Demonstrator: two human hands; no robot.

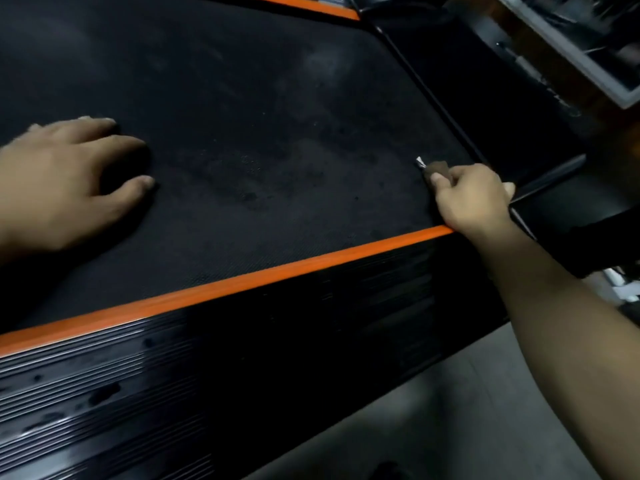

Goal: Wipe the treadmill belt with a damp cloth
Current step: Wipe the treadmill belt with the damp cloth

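The black treadmill belt [263,133] fills the upper part of the view, dull with grey smudges and dark damp-looking patches. My left hand [65,178] lies on the belt at the left, fingers spread and fairly straight, holding nothing. My right hand [471,199] is at the belt's near right corner with its fingers curled round a small brownish cloth [438,168]. Only a bit of the cloth shows past my fingers, with a pale tip touching the belt.
An orange stripe [242,282] edges the belt on the near side, with a ribbed black side rail [138,382] below it. Another orange stripe [304,5] runs along the far edge. A black frame bar [550,181] lies at the right, grey floor [467,410] below.
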